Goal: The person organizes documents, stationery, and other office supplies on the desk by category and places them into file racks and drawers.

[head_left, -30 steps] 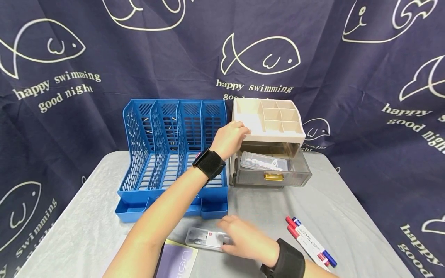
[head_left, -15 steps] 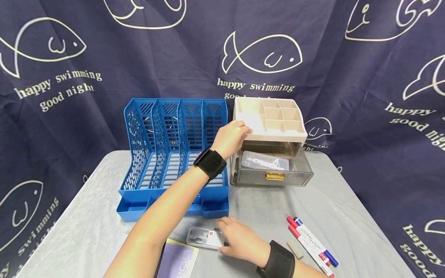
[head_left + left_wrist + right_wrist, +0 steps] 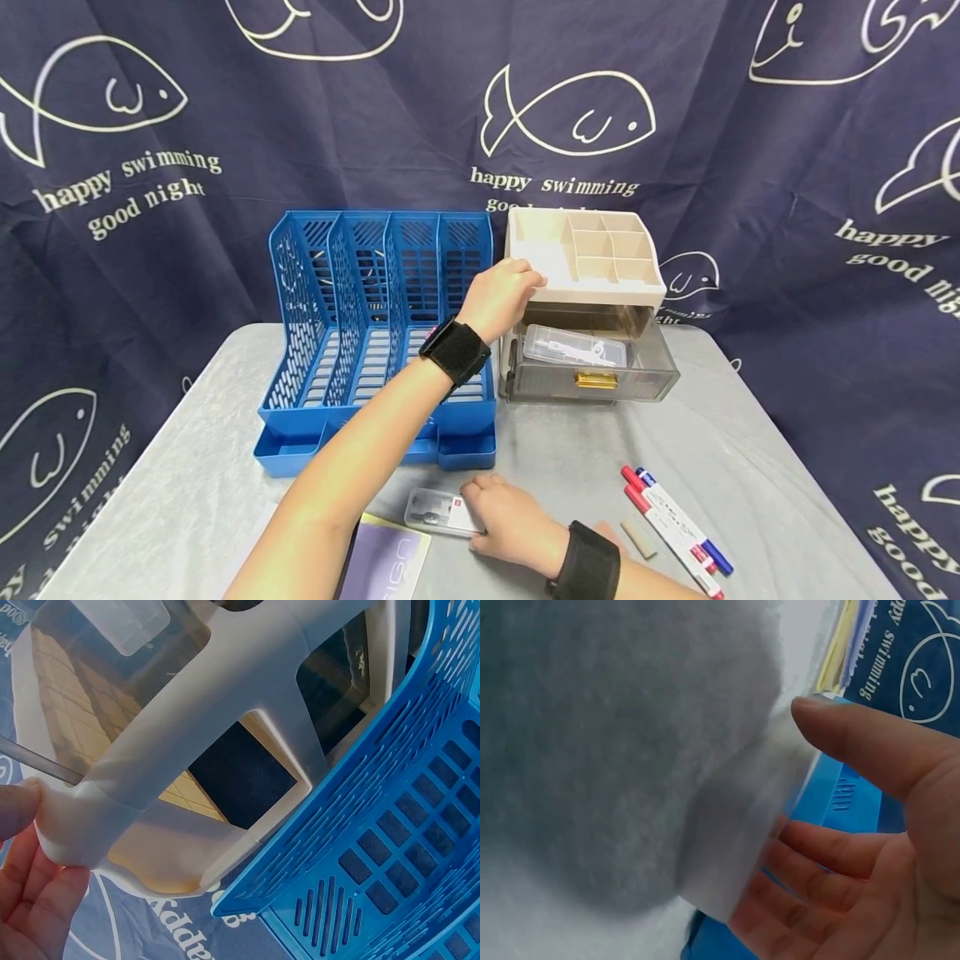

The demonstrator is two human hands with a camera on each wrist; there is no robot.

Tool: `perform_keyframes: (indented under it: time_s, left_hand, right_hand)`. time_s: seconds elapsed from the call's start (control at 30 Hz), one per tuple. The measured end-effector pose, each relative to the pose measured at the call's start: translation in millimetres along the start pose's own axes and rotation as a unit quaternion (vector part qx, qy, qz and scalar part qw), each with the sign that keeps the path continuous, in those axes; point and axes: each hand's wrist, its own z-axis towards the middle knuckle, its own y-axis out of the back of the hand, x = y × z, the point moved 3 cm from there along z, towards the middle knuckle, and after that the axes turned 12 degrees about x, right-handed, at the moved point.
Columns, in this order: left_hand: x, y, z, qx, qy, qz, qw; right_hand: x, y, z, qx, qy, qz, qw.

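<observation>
The left hand (image 3: 498,296) grips the front-left corner of the beige plastic drawer organiser (image 3: 581,254). The right hand (image 3: 510,521), fingers relaxed, rests on the clear plastic case (image 3: 438,511) lying on the grey table (image 3: 570,442) near the front edge.

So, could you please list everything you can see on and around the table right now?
File rack: one, blue, four slots, back left of the table.
Desk organiser: one, beige, compartments on top, back centre, beside the rack.
Drawer: one, smoky clear with a gold handle, pulled open under the organiser.
Clear case in drawer: one, transparent, lying inside.
Clear case on table: one, transparent, front centre.
Notebook: one, lilac, front edge.
Markers: three, two red-capped and one blue-capped, front right.
Eraser: one, tan, left of the markers.
Table: one, grey cover.
Backdrop: navy cloth with fish drawings.
Left hand: holds the organiser's left edge.
Right hand: rests on the table's clear case.
</observation>
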Motion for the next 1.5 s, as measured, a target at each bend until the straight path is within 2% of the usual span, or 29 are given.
perform_keyframes:
  time_s: [0.4, 0.87, 1.17, 1.5]
  left_hand:
    - [-0.4, 0.9, 2.5, 0.0, -0.002, 0.004, 1.0]
    - [0.0, -0.9, 2.0, 0.003, 0.0, 0.001, 1.0]
    - [0.6, -1.7, 0.8, 0.004, 0.002, 0.0, 1.0]
    - [0.7, -0.9, 0.1, -0.002, -0.001, 0.005, 1.0]
  right_hand:
    - [0, -5, 4, 0.0, -0.016, -0.006, 1.0]
    - [1, 1, -1, -0.026, 0.006, -0.017, 1.0]
    - [0, 21, -12, -0.021, 0.006, 0.013, 1.0]
    - [-12, 51, -28, -0.081, 0.021, 0.043, 0.996]
